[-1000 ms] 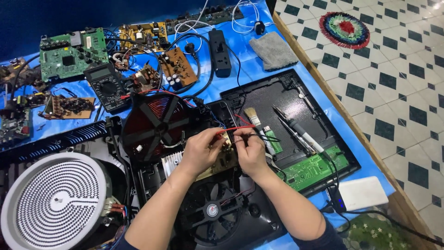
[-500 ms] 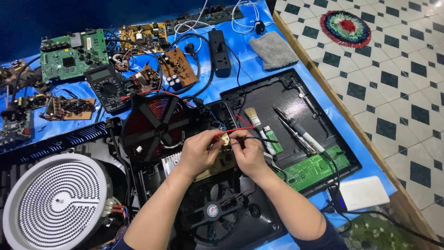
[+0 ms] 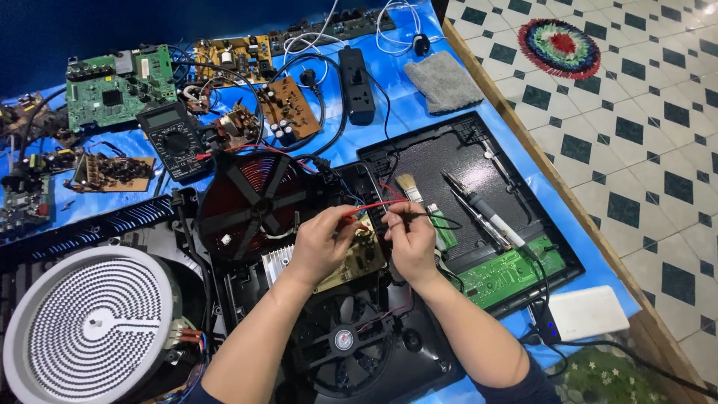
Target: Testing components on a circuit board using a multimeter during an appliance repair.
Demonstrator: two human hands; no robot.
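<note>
Both my hands hover over a brown circuit board [image 3: 360, 259] inside an opened black induction cooker [image 3: 419, 359]. My left hand [image 3: 323, 245] pinches a red meter probe [image 3: 372, 207], whose thin tip points right toward my other hand. My right hand [image 3: 410, 239] pinches a black probe, and its black lead [image 3: 440, 218] loops off to the right. The fingertips of the two hands are a few centimetres apart. A dark red coil [image 3: 250, 198] lies just left of the board, and a black fan [image 3: 340, 340] sits below it between my forearms.
A black multimeter [image 3: 173, 138], several loose circuit boards and a power strip [image 3: 357, 75] lie at the back of the blue table. A brush [image 3: 410, 191], soldering iron [image 3: 482, 211] and green board [image 3: 508, 269] rest on the black tray at right. A white spiral heater plate [image 3: 90, 322] sits at left.
My hands stay over the brown board. The red probe now lies more level between them, its tip close to my right fingers.
</note>
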